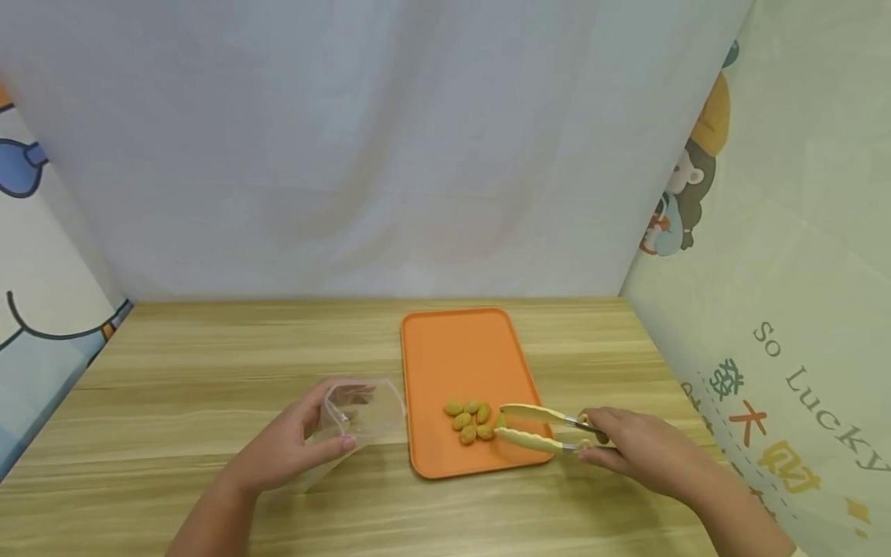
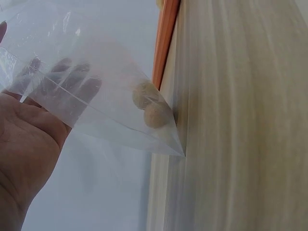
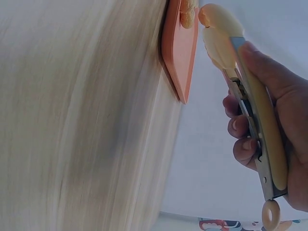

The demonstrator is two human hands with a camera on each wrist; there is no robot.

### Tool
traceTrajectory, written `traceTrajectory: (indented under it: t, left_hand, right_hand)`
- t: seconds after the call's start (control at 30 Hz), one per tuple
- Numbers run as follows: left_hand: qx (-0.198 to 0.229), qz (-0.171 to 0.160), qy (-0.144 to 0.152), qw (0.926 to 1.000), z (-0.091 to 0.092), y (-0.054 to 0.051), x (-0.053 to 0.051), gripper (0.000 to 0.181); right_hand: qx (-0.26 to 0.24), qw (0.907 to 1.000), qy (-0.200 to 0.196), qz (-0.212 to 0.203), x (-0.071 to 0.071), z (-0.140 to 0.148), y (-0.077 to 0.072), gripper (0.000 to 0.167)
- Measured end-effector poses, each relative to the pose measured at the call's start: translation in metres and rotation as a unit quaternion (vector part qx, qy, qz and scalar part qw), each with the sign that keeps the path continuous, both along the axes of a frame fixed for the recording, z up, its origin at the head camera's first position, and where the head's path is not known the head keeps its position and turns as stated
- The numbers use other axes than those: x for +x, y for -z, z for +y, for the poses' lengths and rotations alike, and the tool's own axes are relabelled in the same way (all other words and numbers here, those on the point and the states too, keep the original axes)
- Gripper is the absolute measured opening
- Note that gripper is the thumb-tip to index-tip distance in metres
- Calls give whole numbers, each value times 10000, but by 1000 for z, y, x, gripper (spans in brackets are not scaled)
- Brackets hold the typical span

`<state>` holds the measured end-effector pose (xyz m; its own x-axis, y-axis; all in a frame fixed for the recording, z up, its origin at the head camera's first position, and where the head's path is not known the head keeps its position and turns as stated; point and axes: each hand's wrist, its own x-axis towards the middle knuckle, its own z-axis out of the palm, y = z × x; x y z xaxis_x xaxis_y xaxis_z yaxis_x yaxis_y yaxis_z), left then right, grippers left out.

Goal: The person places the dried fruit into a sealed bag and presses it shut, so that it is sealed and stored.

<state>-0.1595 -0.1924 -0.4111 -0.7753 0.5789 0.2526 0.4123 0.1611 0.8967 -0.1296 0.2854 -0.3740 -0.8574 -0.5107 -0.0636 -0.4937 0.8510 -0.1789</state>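
A clear plastic bag is held with its mouth spread by the left hand, left of the tray. In the left wrist view, two roundish pieces lie in the low corner of the bag. The right hand grips yellow tongs, their tips over the near right part of the orange tray. Several small yellow-green fruits lie on the tray, and one more is between or just behind the tong tips. The right wrist view shows fingers curled round the tongs.
The wood-patterned table extends on both sides of the tray. A pale cloth hangs behind it. Printed sheets with cartoon figures and lettering stand at the left and right.
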Motion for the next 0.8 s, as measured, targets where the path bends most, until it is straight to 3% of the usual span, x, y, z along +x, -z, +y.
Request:
traceTrajectory:
  t: [0.6,0.8]
  left_hand:
    - [-44,25,19,10000,0,5,-1,61]
    - [-71,-133,39,9999,1,5,-2,60]
  right_hand:
    - [-47,9999,134,-24,-1,-3,4,35]
    - [-34,9999,164,-17,-2,-6,5,30]
